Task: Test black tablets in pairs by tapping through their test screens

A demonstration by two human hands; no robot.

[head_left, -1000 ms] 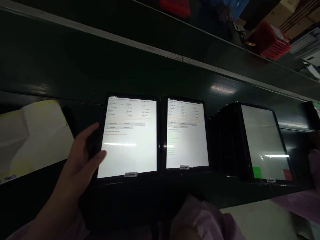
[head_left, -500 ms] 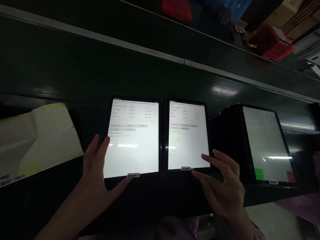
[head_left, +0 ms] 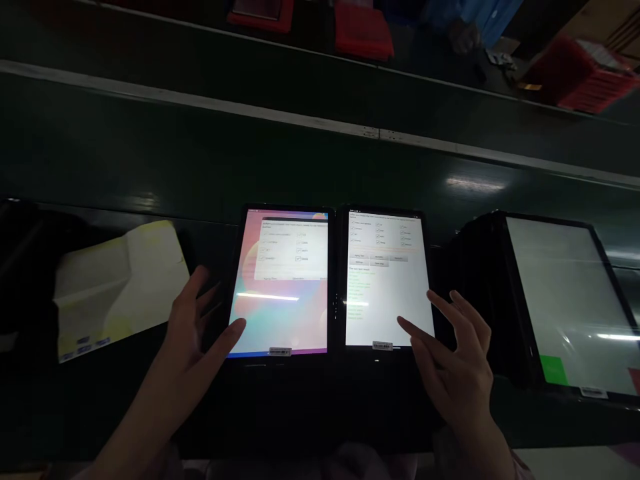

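Two lit tablets lie side by side on the dark bench. The left tablet (head_left: 280, 293) shows a colourful background with a shrunken white checklist window at its upper right. My left hand (head_left: 193, 340) is open at its left edge, the thumb over the lower left of the screen. On the right tablet (head_left: 387, 287) there is a white page of ticked boxes, grey buttons and green lines of text. My right hand (head_left: 457, 360) is open, its index fingertip over the lower part of that screen, other fingers spread by the right edge. Whether either fingertip touches glass I cannot tell.
At the right, another tablet (head_left: 575, 300) with green and red squares tops a dark stack. A creased paper sheet (head_left: 120, 287) lies at the left. Across the bench are red trays (head_left: 363, 30), a red stack (head_left: 585, 73) and a person in blue (head_left: 493, 20).
The left tablet's full white page has shrunk to a window over a colourful background. My left thumb has moved up from its bottom edge onto the screen. My right index finger has risen slightly.
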